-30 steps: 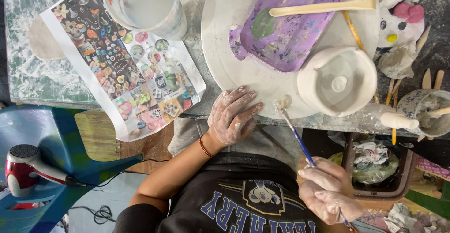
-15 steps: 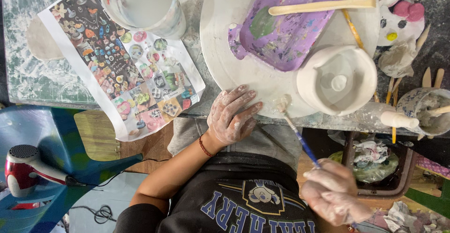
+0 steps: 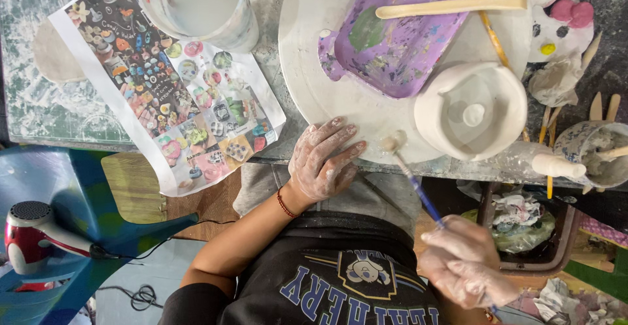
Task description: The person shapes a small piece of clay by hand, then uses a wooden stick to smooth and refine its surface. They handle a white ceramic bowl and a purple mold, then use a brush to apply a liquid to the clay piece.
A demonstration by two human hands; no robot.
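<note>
At the far left, below the worktop's near edge, a red and white hair dryer (image 3: 29, 237) is seen resting on a blue stool (image 3: 78, 188). On the worktop (image 3: 39, 102) above it, a printed sheet of small coloured pictures (image 3: 163, 96) is laid slantwise, its lower corner hanging over the near edge, and a clear cup of cloudy water (image 3: 199, 4) is stood at the sheet's upper end, by the far edge. Further right, a round white board (image 3: 314, 83) is seen, carrying a purple paint-smeared tray (image 3: 405, 37) with a wooden modelling tool (image 3: 451, 4) laid across it. The left hand (image 3: 324, 161), coated in pale clay, is laid flat on the near rim of the board with its fingers spread and relaxed, nothing being gripped. Just right of it, the clay-tipped head of a blue-handled brush (image 3: 409, 174) is held against the board's near rim, just beside a white clay pot (image 3: 471, 112) that sits upright on the board's right side. The brush handle is pinched in the curled fingers of the right hand (image 3: 464, 263), which is kept below the worktop's near edge, over the lap. At the right edge, a small cup of tools (image 3: 598, 152) is placed, and a white cat-shaped clay figure (image 3: 559, 27) lies near the far right corner.
</note>
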